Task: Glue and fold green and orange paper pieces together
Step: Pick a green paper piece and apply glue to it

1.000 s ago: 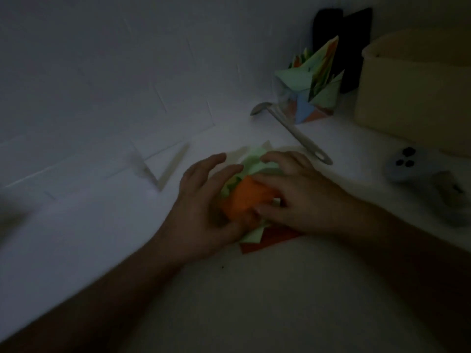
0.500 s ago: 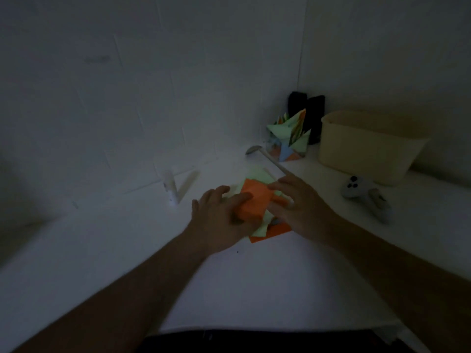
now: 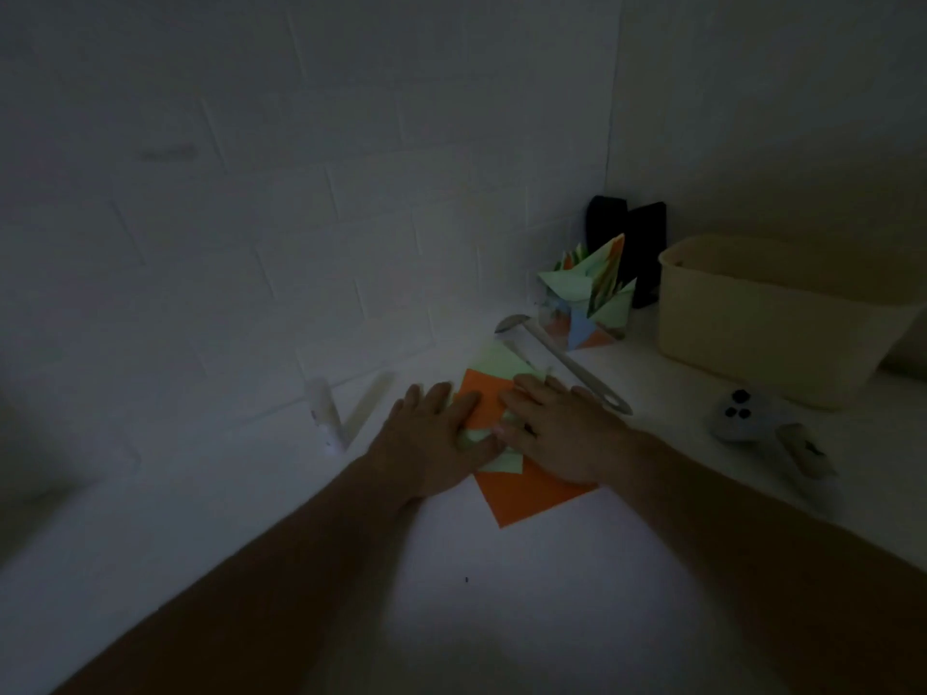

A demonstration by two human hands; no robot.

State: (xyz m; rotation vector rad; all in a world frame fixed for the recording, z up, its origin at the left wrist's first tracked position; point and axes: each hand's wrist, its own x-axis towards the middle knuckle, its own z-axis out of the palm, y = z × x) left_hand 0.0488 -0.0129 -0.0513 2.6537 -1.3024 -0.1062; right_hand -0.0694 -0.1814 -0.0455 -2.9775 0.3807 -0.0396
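A folded orange paper piece (image 3: 482, 399) lies on pale green paper (image 3: 503, 362) on the white table. A larger orange sheet (image 3: 526, 492) sticks out beneath, toward me. My left hand (image 3: 435, 433) lies flat on the left edge of the stack, fingers spread. Flat on the right side rests my right hand (image 3: 562, 427), fingertips on the orange piece. Both press the papers down; parts of the green paper are hidden under them. A white glue stick (image 3: 326, 418) stands upright to the left.
A finished green, orange and blue paper model (image 3: 589, 298) stands in the back corner by two dark objects (image 3: 627, 243). A metal spoon-like tool (image 3: 562, 363) lies behind my right hand. A beige tub (image 3: 782, 318) and a grey game controller (image 3: 762, 428) sit at right.
The camera has pulled back and up. The orange piece, held curled between my fingers a second ago, now lies pressed flat under both open hands.
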